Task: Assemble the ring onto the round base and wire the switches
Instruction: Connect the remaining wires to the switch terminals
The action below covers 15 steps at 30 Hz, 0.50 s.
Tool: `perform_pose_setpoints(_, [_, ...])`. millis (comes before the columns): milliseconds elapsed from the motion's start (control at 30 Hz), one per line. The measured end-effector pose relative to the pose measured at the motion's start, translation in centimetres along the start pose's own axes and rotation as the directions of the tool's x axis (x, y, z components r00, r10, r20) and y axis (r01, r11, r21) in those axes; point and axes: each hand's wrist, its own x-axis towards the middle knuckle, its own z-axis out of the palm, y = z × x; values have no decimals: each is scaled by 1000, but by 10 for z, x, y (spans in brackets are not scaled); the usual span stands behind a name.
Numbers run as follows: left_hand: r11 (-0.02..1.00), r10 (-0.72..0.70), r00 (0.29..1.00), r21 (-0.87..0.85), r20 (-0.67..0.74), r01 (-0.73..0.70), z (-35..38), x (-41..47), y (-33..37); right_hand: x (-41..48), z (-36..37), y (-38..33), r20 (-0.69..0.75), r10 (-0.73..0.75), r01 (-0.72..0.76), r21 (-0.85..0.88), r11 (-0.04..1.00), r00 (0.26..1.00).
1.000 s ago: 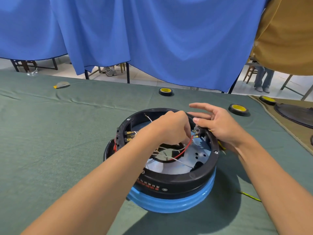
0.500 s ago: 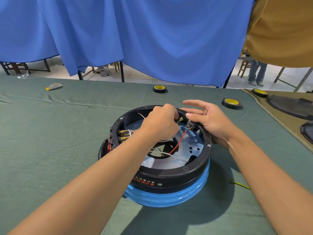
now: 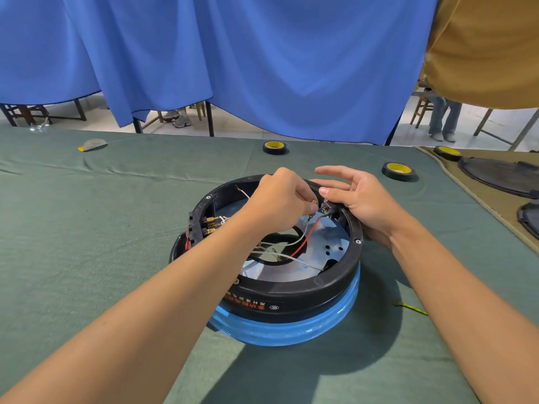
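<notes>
The left hand (image 3: pixel 280 199) half hides, under curled fingertips, the small brass terminal (image 3: pixel 314 202) it pinches, just beside the switch (image 3: pixel 329 210) on the far-right inner wall of the black ring (image 3: pixel 291 298). The right hand (image 3: pixel 360 199) lies against that wall from outside, fingers loosely spread. The ring sits on the blue base (image 3: pixel 291 330) on the bench (image 3: pixel 87 228), with a red wire (image 3: pixel 305 239) and white wires (image 3: pixel 306 263) inside.

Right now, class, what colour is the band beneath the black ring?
The band is blue; head view shows it best.
</notes>
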Motion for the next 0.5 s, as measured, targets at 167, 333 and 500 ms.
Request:
perform_pose_setpoints(167, [999, -36, 999, 24, -29, 37, 0, -2, -1, -1, 1, -1, -21, 15, -15, 10, 1000, 1000])
perform_pose_setpoints(333, [996, -27, 998, 85, -64, 33, 2, -4, 3, 0, 1, 0, -30, 22, -21, 37, 999, 999])
perform_pose_setpoints(500, [993, 0, 999, 119, -46, 6, 6, -4, 8, 1, 1, 2, -20, 13, -12, 44, 999, 1000])
